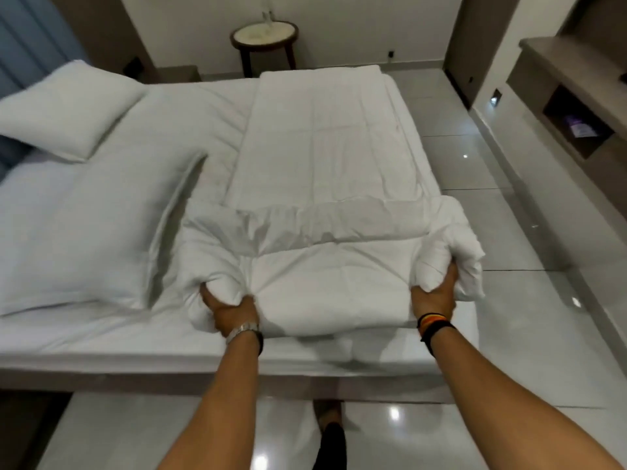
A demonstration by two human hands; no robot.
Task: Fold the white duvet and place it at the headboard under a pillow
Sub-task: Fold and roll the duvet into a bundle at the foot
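Observation:
The white duvet (325, 147) lies as a long folded strip down the right side of the bed (44, 337). Its near end is doubled over into a thick, puffy fold at the bed's near edge. My left hand (230, 308) grips the left corner of that fold, and my right hand (434, 293) grips the right corner, fingers buried in the fabric. Two white pillows rest to the left: one pillow (64, 110) at the far left by the headboard, and a larger pillow (98, 228) closer to me.
A round dark-legged side table (264, 37) stands beyond the bed against the wall. Glossy grey floor tiles (509, 198) run along the right. A grey shelf unit (570, 96) with an open niche lines the right wall. The blue headboard (23, 45) is at far left.

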